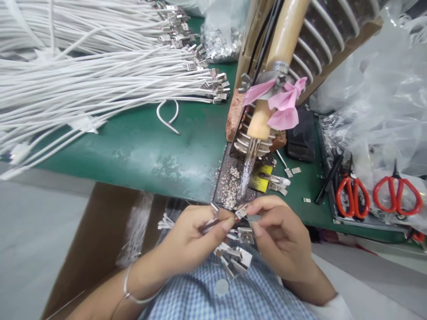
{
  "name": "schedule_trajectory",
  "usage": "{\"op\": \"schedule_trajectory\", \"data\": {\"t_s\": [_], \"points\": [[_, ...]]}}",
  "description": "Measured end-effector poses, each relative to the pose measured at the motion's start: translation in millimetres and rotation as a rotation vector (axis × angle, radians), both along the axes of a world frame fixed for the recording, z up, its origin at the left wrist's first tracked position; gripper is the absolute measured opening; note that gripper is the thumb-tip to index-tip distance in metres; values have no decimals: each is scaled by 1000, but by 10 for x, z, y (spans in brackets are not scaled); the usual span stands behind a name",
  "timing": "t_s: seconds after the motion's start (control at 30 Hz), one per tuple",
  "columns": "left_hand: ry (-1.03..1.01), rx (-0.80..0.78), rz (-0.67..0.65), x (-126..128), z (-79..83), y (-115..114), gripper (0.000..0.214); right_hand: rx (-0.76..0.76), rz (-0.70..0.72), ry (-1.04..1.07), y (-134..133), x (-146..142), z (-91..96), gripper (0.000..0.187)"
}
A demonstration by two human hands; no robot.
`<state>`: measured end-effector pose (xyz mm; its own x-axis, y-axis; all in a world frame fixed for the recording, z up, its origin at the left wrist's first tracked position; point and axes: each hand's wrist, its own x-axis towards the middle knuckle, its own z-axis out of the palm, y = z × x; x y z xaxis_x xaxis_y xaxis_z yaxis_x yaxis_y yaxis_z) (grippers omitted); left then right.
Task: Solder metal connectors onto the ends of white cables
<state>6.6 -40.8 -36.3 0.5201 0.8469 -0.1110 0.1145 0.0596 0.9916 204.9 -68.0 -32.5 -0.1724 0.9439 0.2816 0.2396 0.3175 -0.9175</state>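
My left hand [200, 233] is closed on several white cables [166, 221] whose ends carry silvery USB plugs [245, 258]. One plug [241, 212] with reddish wire at its back sits between my two hands, at the left fingertips. On its other side, my right hand [283, 235] pinches with thumb and forefinger; a thin metal piece seems to lie there, too small to make out. Just beyond the fingers, the tip of a soldering iron [263, 106] points down, its wooden handle clamped and tied with pink cloth. Solder crumbs [230, 189] cover the dark tray below the tip.
Bundles of white cables with metal plugs [110, 84] lie on the green table [160, 160] at left. A yellow sponge [262, 179] with metal pieces is beside the iron. Red-handled snips [352, 197], a second pair [396, 195] and a black phone-like object [301, 135] are at right.
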Motion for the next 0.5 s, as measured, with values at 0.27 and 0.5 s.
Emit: {"op": "schedule_trajectory", "data": {"t_s": [0.27,0.5], "points": [[35,-96,26,-5,60,81,33,22,-7,-22,113,7,15,17],[1,-128,21,5,117,122,31,37,-8,-13,138,-11,32,17]]}}
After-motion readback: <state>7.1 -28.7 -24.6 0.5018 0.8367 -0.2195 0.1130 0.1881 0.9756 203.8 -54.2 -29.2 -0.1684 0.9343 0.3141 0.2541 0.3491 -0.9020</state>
